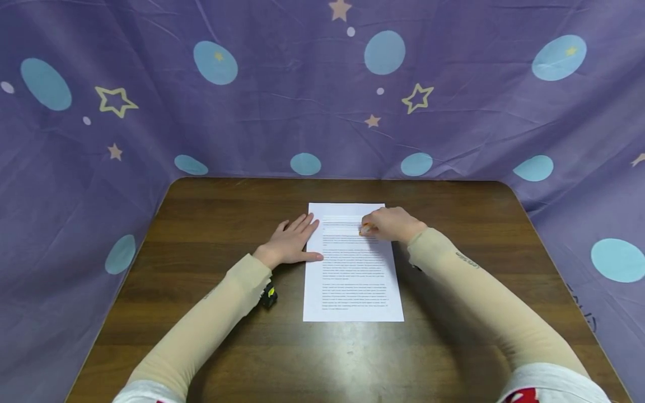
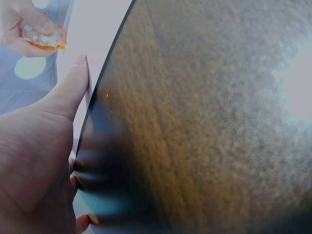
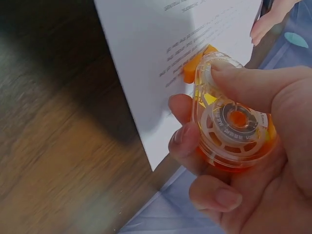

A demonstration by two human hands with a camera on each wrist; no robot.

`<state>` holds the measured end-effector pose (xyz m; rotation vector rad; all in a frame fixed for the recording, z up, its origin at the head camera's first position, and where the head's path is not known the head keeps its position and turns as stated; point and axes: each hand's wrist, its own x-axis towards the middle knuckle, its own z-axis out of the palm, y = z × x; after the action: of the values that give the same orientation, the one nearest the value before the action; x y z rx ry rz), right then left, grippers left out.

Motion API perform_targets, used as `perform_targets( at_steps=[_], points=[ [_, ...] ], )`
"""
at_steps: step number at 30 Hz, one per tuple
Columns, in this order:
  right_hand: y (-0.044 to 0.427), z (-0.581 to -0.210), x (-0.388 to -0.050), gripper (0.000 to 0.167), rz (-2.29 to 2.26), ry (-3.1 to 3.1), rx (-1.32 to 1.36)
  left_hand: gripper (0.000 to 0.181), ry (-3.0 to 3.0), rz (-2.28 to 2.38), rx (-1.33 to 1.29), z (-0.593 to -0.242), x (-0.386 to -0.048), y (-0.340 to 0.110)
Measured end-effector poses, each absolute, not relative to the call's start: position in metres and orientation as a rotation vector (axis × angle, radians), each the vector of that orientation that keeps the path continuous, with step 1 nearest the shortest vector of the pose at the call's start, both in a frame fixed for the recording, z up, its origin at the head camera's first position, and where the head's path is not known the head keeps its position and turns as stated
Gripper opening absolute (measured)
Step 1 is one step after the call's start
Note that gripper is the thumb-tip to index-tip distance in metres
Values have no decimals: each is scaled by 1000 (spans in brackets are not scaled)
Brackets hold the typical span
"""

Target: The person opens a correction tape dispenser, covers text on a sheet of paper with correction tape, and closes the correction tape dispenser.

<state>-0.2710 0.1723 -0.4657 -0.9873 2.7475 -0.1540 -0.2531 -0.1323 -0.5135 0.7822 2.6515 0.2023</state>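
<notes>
A printed sheet of paper lies on the wooden table. Spread fingers of my left hand rest flat at the sheet's left edge, with the thumb on the paper. My right hand grips a clear and orange correction tape over the upper right part of the text. In the right wrist view the thumb presses on its clear casing, and its orange tip is at the printed lines; whether it touches the paper I cannot tell. The left wrist view also catches the correction tape in the right hand.
The brown wooden table has rounded far corners. A purple curtain with stars and blue ovals surrounds it at the back and sides. A small black device sits at the left wrist.
</notes>
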Motion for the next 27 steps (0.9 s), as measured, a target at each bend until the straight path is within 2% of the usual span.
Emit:
perform_targets(
  at_steps=[27],
  points=[
    [210, -465, -264, 6, -184, 2771, -893, 103, 2649, 180, 781, -505, -249, -129]
  ],
)
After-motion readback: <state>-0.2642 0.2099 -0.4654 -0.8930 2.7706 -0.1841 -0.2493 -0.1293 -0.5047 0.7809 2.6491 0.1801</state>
